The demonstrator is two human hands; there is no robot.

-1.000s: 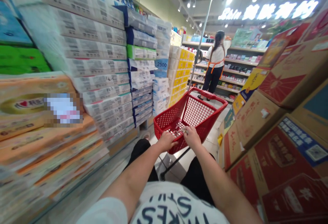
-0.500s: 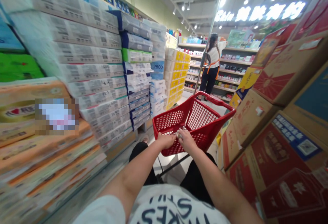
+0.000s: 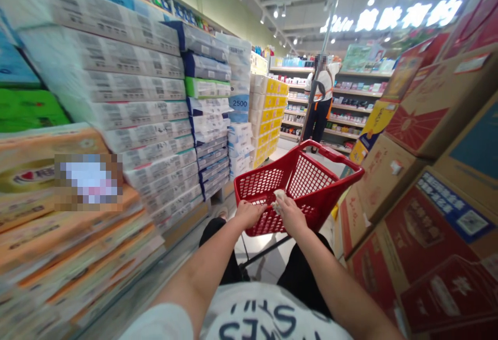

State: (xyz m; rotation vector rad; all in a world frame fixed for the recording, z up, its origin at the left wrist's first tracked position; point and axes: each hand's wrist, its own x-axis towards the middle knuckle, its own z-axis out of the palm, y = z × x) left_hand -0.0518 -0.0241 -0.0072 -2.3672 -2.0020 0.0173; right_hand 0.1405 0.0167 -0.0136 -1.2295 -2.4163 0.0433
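Observation:
In front of my knees stands a red plastic shopping cart with a lattice basket; its handle is on the far side. My left hand is closed over the near rim of the basket. A crumpled, whitish cloth or tissue is pinched in the fingers of my right hand, just above the same rim. The two hands are a short way apart. Inside the visible part of the basket I see only its red lattice.
Tall stacks of wrapped paper packs line the left, with orange packs nearer. Cardboard cartons are piled close on the right. Beyond the cart, a person stands at stocked shelves, partly behind a metal pole.
My right hand has moved slightly right, away from my left, and lifted the whitish cloth or tissue into clearer view. My left hand remains at the rim. The person's far arm has shifted.

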